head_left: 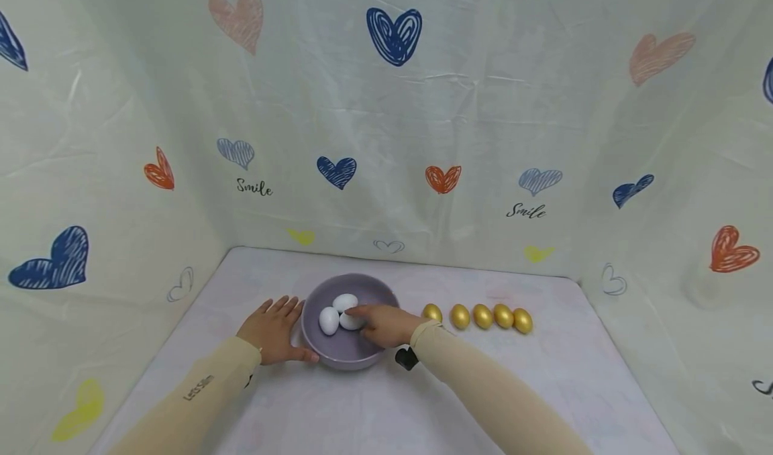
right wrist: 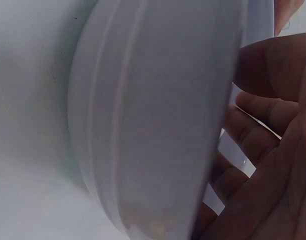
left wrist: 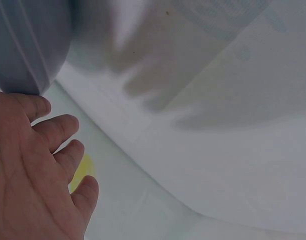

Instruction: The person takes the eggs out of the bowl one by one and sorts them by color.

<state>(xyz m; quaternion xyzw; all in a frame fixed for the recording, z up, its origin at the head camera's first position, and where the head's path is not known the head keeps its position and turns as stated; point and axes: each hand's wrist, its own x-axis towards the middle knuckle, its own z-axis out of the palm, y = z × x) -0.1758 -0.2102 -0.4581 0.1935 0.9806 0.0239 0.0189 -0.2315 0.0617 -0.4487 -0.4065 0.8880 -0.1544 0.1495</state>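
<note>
A purple bowl (head_left: 345, 363) stands on the table with three white eggs inside, grouped left of its middle. My right hand (head_left: 388, 325) reaches over the bowl's right rim, its index finger across the top of the nearest-right white egg (head_left: 350, 322) and its thumb low on the near side. The other white eggs, one at the back (head_left: 345, 302) and one at the left (head_left: 329, 321), lie against it. With fingers spread, my left hand (head_left: 274, 332) rests at the bowl's left side, thumb and index finger at its wall. In the right wrist view the bowl wall (right wrist: 163, 110) hides the eggs.
Several golden eggs (head_left: 482, 316) lie in a row on the white table (head_left: 338, 415), right of the bowl; the leftmost is partly behind my right wrist. A curtain (head_left: 386, 119) printed with hearts surrounds the table at the back and sides.
</note>
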